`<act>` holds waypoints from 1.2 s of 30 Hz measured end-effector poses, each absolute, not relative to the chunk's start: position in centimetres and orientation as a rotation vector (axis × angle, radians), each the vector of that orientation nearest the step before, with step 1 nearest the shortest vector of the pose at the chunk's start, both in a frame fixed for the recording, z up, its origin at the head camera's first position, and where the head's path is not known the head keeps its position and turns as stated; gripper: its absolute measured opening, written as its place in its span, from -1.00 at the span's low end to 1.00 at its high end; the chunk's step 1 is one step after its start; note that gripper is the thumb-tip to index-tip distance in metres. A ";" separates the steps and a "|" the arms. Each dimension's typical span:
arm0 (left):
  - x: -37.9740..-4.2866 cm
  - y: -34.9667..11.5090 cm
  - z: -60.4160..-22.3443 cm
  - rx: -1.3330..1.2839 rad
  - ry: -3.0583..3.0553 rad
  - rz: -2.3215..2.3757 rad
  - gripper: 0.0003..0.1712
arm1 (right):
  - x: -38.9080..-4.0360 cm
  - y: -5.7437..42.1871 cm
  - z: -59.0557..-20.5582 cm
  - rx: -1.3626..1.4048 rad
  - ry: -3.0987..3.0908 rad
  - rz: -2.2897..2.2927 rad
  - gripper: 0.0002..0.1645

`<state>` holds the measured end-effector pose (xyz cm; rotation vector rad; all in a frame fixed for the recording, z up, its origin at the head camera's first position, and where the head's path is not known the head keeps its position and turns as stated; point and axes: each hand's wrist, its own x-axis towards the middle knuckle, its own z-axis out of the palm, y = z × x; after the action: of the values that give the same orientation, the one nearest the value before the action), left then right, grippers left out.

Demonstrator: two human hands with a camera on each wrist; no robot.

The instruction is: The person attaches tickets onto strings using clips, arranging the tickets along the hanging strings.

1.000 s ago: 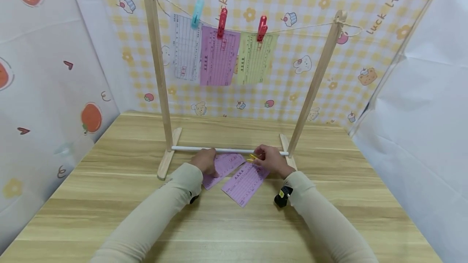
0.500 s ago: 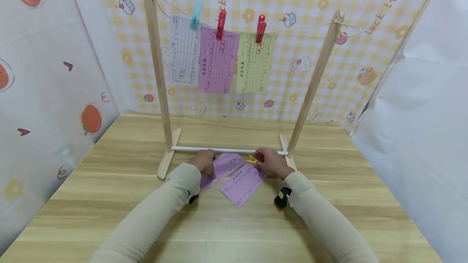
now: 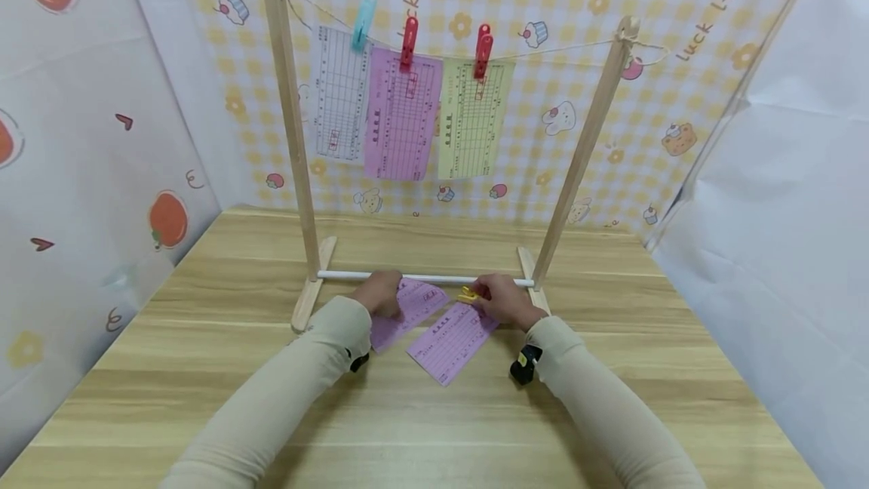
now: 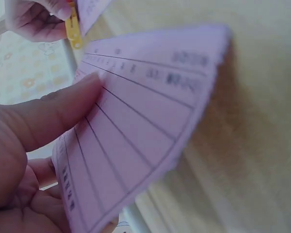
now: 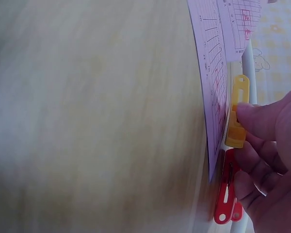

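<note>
My left hand [image 3: 380, 294] pinches one pink printed slip [image 4: 131, 111]; the left wrist view shows the thumb on top and the fingers under the paper, its far edge raised off the table. My right hand [image 3: 504, 300] pinches a yellow clothespin [image 5: 237, 121] between thumb and fingers. Against its lower fingers lies a red clothespin [image 5: 225, 194], seen in the right wrist view. A second pink slip [image 3: 451, 342] lies on the table just in front of the right hand, its upper corner hidden by that hand in the head view.
Above, a string on a wooden frame [image 3: 292, 119] carries a white slip [image 3: 339, 96], a pink slip [image 3: 402, 119] and a yellow slip [image 3: 475, 123], held by a blue clothespin [image 3: 363, 25] and two red clothespins [image 3: 409, 44]. A white rod [image 3: 434, 278] joins the frame's feet, right behind both hands.
The left hand's grip on its pink slip has shifted, and the paper has bent and tilted. The yellow clothespin has turned slightly in the right fingers. The hanging slips have swung, their lower edges now lower.
</note>
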<state>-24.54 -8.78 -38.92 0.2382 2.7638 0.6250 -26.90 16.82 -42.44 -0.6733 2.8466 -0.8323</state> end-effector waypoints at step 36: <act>-25.4 -7.2 -33.9 0.455 2.810 0.725 -0.74 | -26.8 17.3 -41.6 -0.576 2.862 -0.830 -0.91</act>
<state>-25.40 -7.24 -33.92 0.4552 2.8100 0.7253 -26.78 17.35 -41.56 -0.5761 2.8623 -0.8297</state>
